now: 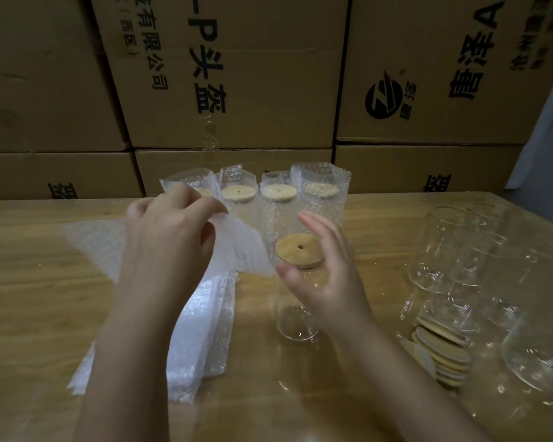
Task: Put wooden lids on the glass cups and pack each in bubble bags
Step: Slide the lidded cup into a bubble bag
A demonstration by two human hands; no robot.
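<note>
Starting at the left of the wooden worktop (pixel 29 298), we see a pile of bubble bags (pixel 201 330) lying flat. It runs from near the front edge back toward the middle, with one loose sheet spread out to its left.

Above that pile our left hand (pixel 170 224) is raised off the worktop. Its fingers and thumb are curled and pinch the top edge of a single bubble bag (pixel 237 247), which hangs down to the right, its lower corner ending just beside the cup in the middle.

Along the far edge, behind the hands, four packed cups (pixel 278 193) stand upright in a row, each inside its own bag with a lid showing through the open top.

In the middle of the worktop stands one glass cup (pixel 296 317), upright and unbagged, with a wooden lid (pixel 299 250) seated on its rim.

Our right hand (pixel 326 266) is spread around the right side of that lid, fingers nearly straight and apart, thumb low in front of the glass. It seems to hover rather than grip, though we cannot tell whether the thumb touches.

Toward the right edge a cluster of empty glass cups (pixel 444 250) stands close together. In front of them, near the front right corner, loose wooden lids (pixel 444 355) lie in an overlapping heap.

Stacked cardboard boxes (pixel 230 74) fill the background behind the worktop.
</note>
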